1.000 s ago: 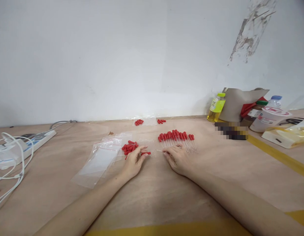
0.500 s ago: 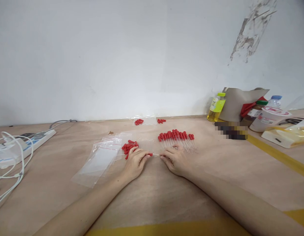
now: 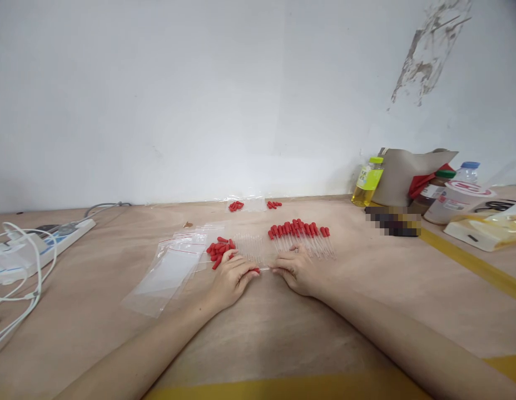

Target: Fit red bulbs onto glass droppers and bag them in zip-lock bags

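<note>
Between thumb and fingers my left hand (image 3: 233, 279) pinches a red rubber bulb (image 3: 254, 270). My right hand (image 3: 297, 272) is closed on a thin clear glass dropper tube (image 3: 264, 269), whose other end meets the bulb. Just behind my left hand lies a heap of loose red bulbs (image 3: 218, 250). Bare clear tubes (image 3: 248, 244) lie side by side behind the gap between my hands. Beyond my right hand is a row of droppers (image 3: 297, 229) with red bulbs on their tubes.
Clear zip bags (image 3: 168, 275) lie left of my left hand. Small groups of red bulbs (image 3: 236, 206) sit near the wall on clear plastic. A power strip (image 3: 70, 241) with white cables is at left. A yellow-green bottle (image 3: 367, 182), a lidded cup (image 3: 452, 203) and a grey bag (image 3: 397, 172) stand at right.
Both hands have come slightly nearer to me, with the bulb and the tube still held end to end. The objects around them look the same.
</note>
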A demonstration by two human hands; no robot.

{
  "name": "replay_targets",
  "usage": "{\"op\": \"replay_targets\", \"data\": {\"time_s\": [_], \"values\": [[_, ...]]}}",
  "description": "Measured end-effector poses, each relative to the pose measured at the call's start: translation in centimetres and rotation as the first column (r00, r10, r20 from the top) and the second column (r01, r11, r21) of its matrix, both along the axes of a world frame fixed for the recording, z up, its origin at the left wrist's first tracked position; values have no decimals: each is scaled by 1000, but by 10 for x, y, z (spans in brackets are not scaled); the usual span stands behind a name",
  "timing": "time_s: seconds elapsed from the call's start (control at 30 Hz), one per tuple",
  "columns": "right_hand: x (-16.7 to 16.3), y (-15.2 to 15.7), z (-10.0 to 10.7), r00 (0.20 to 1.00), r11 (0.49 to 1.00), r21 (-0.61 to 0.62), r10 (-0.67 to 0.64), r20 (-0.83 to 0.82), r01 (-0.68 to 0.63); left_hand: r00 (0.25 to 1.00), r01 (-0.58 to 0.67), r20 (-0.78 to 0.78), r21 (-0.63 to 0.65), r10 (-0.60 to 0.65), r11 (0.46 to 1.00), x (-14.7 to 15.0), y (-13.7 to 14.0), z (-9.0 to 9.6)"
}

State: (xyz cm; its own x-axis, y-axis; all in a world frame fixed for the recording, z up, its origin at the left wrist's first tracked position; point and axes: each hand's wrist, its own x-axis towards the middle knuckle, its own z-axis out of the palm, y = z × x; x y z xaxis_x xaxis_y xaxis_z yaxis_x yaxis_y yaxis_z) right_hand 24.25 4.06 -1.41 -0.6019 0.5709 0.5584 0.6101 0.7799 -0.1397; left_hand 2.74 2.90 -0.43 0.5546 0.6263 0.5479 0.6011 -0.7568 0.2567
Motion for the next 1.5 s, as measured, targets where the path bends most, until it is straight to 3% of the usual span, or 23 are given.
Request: {"op": "replay_targets", "data": {"time_s": [0.27,0.53,0.67,0.77,0.97,1.1,1.17,1.27,1.33,1.5], "values": [[-2,-5,0,998,992,123,-31,51,24,998,8,-64,5,-8,1000,1,-1,-1],[-14,-14,0,995,988,-120,-95,31,98,993,50,-107,21,-47,999,3,-1,-1],[-15,-14,1,991,978,-167,-115,62,124,989,66,-137,24,-62,998,4,-1,-1],[-15,-14,4,990,984,-131,-110,89,121,991,32,-133,21,-29,999,4,-1,0],[-8,-19,16,971,995,83,-75,225,57,995,-14,-102,35,17,999,0,0,0],[4,-13,13,971,985,30,-171,170,168,994,-111,-9,69,112,991,-6,2,0],[11,-6,11,949,943,-110,-312,51,316,992,-130,9,80,130,988,-8,3,1],[16,7,13,844,789,-408,-531,-77,459,994,-109,-5,82,110,991,-9,3,1],[16,15,19,787,703,-516,-611,-86,489,996,-83,-15,79,85,993,-9,3,0],[0,33,33,701,626,-428,-713,24,652,998,-61,-23,48,62,997,-7,2,1]]}}
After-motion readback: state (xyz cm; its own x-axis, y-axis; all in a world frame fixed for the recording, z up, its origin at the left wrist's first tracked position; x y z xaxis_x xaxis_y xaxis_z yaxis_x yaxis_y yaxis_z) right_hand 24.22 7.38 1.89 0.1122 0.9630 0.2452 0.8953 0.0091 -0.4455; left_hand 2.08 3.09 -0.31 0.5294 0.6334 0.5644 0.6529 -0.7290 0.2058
